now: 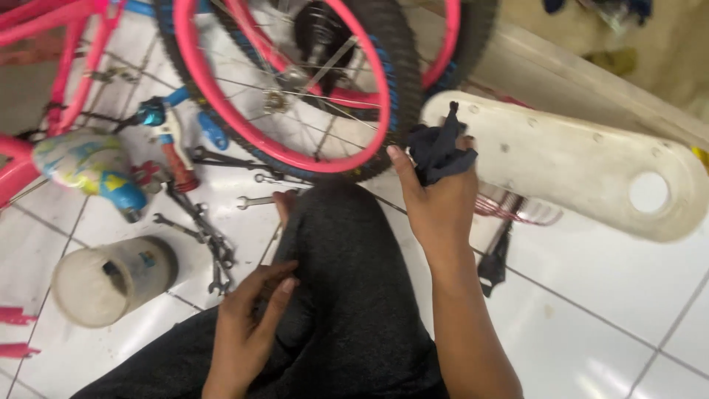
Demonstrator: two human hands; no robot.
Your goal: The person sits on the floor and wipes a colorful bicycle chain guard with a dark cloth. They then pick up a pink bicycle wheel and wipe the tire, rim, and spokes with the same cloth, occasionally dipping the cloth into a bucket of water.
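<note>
Place: informal bicycle repair spot on a white tiled floor.
Evidence: upturned pink bicycle wheel; scattered spanners; detached white chain guard; grimy plastic jar.

Perhaps a label on plastic jar

Even, fairly bright indoor light falls from above on the white floor tiles, which carry soft glare patches at the lower right. Shadows are faint and diffuse, darkest under the pink-rimmed wheel. The dark trousers lose detail. Focus is slightly soft throughout, with mild motion blur and wide-angle stretching toward the corners; the upper right is dim and muddy.
</note>
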